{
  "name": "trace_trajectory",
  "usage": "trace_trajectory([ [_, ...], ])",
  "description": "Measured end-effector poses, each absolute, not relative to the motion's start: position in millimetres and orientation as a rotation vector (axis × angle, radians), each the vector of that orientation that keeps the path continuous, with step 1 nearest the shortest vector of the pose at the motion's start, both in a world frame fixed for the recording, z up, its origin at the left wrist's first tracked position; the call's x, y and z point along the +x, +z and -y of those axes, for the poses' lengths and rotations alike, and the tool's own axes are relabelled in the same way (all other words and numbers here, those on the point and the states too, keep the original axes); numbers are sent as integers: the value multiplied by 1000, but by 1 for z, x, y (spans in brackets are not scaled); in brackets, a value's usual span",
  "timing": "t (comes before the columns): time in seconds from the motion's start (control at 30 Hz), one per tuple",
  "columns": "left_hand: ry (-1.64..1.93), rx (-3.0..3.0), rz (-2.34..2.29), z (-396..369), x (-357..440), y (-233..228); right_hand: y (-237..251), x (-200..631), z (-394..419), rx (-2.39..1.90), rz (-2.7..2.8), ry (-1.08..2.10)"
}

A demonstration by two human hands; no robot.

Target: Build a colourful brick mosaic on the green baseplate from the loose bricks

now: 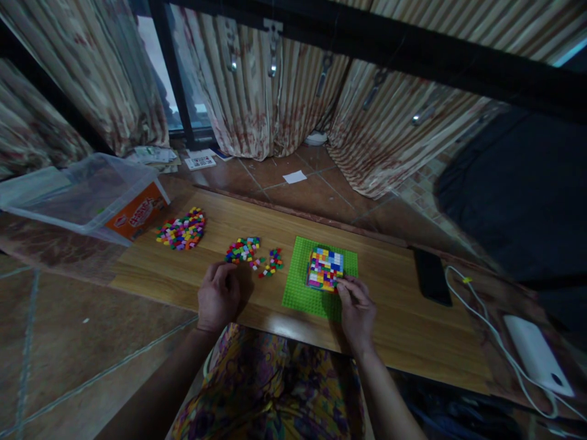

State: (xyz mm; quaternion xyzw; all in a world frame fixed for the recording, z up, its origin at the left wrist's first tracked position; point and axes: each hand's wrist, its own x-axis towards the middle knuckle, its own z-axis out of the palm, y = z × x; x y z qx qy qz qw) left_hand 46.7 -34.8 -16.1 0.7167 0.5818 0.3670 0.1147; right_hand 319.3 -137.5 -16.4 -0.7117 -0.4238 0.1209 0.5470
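A bright green studded baseplate (296, 287) lies on the wooden board, bearing a square block of many-coloured toy building bricks (324, 269). My right hand (358, 310) is at the block's near right corner, thumb and forefinger pinched on a small toy brick that the fingertips mostly cover. Further left, my left hand (218, 298) rests with its fingers curled in, just in front of a loose brick pile (243, 249). Whatever those curled fingers may hold is hidden. A smaller cluster of bricks (274, 261) lies between that pile and the baseplate.
Another brick heap (183, 230) sits at the board's left, by a clear plastic bin (92, 189) with an orange label. On the right are a black phone (431, 275), a white cable (493, 333) and a white power bank (537, 354). Curtains (275, 98) hang behind.
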Motion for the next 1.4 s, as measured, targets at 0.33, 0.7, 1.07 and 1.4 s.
trace_trajectory([
  [0.33,1061,2109,-1711,35,46,-16,-16,322,138,-1781,1380,-83],
  [0.7,1070,2110,-1697,36,46,-16,-9,332,140,-1765,1594,-149],
  [1.07,1064,2092,-1702,36,46,-17,-8,335,141,-1747,1662,-176],
  [1.4,1069,2108,-1696,35,46,-16,-6,330,140,-1745,1355,75],
])
